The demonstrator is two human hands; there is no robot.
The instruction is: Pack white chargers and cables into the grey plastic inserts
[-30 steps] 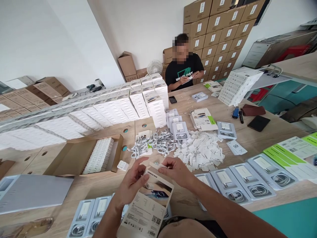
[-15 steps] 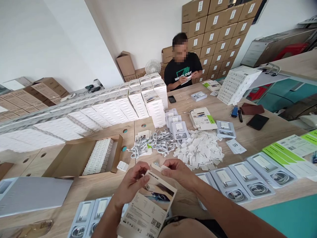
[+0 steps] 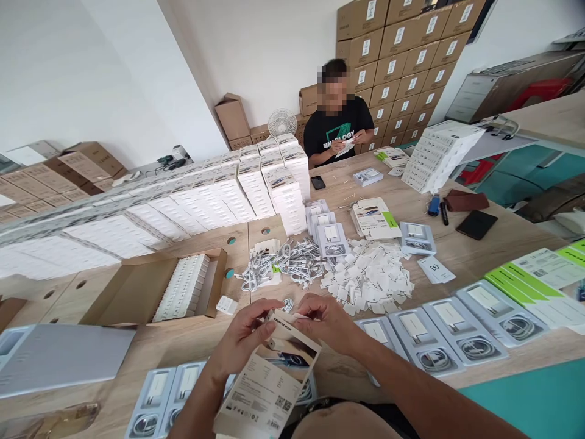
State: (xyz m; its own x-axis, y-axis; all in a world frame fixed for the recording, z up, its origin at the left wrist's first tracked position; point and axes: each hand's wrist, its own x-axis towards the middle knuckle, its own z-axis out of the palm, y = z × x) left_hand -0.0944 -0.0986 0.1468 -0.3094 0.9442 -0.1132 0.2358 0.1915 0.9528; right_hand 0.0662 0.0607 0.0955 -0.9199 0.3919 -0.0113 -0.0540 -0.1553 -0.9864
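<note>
A white printed product box is tilted in front of me, its text and picture side facing up. My left hand grips its upper left edge, thumb on the printed face. My right hand is closed at the box's upper right corner, fingers on the end flap; parts of the flap are hidden behind the fingers. Just beyond the hands lie a coiled white cable and a small white charger. Below the box, a tray with a coiled cable is partly covered.
Trays with chargers and cables line the right; others lie at left. A pile of white cards and tangled cables sit ahead. An open carton, stacked white boxes and a seated co-worker are beyond.
My right hand has shifted slightly inward and curled further over the box's top end. The box has moved slightly left and down. The co-worker's hands have barely moved.
</note>
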